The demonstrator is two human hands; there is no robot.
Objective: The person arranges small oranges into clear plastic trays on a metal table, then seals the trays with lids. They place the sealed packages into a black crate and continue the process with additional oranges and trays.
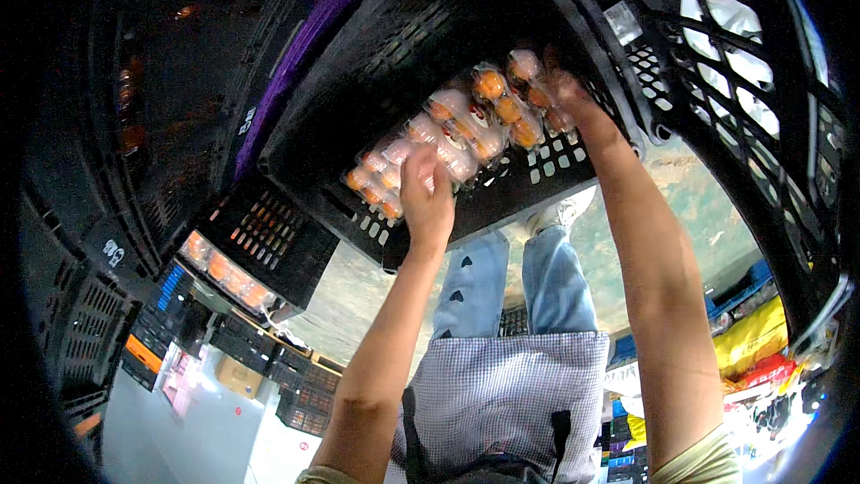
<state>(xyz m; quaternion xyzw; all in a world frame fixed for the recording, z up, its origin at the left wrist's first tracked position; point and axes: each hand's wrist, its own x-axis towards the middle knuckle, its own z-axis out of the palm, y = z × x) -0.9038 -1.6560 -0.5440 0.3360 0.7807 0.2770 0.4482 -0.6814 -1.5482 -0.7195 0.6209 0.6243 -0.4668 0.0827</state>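
Observation:
A row of clear plastic packs (463, 124) with round orange produce inside lies in a black plastic crate (322, 114). Some packs bear round stickers. My left hand (426, 191) rests over the packs towards the left part of the row, fingers curved; whether it grips one is hidden. At the row's right end, my right hand (568, 94) is blurred and reaches down beside the end pack (537, 87). Its fingers are in shadow, so I cannot tell whether they hold that pack.
A tall black crate (732, 81) with white bags inside stands at my right. More black crates (262, 228) stand at the left, one with packs of orange produce (225, 272). Yellow bags (752, 343) lie behind on the right. A purple strip (302, 47) edges the left crate.

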